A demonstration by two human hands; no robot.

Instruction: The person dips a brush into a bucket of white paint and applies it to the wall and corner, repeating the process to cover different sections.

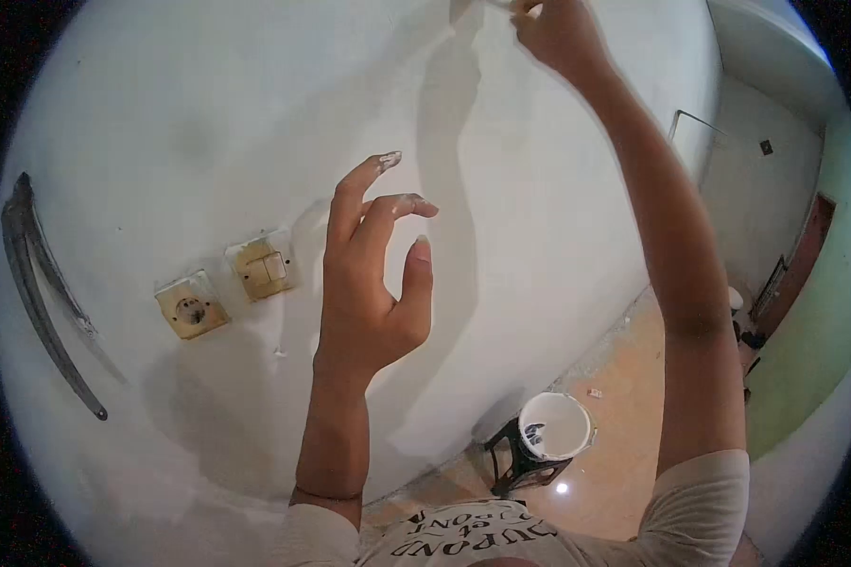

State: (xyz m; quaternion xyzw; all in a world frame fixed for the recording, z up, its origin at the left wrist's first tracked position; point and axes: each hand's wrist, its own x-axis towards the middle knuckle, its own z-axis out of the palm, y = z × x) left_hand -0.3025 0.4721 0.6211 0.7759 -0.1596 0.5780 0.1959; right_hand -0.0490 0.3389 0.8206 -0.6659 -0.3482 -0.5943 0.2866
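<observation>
Residue (389, 162) on the half-open, empty left hand (369, 298) could smudge the light switch (267, 269) if it brushes past, while the right hand (560, 38) curls around a thin, mostly cropped tool (499, 4) near the wall (350, 66), well apart from the white bucket (558, 427).

White bucket (555, 426) at five o'clock, on black stool (512, 457); my shirt (463, 535) pale, black lettering.
</observation>
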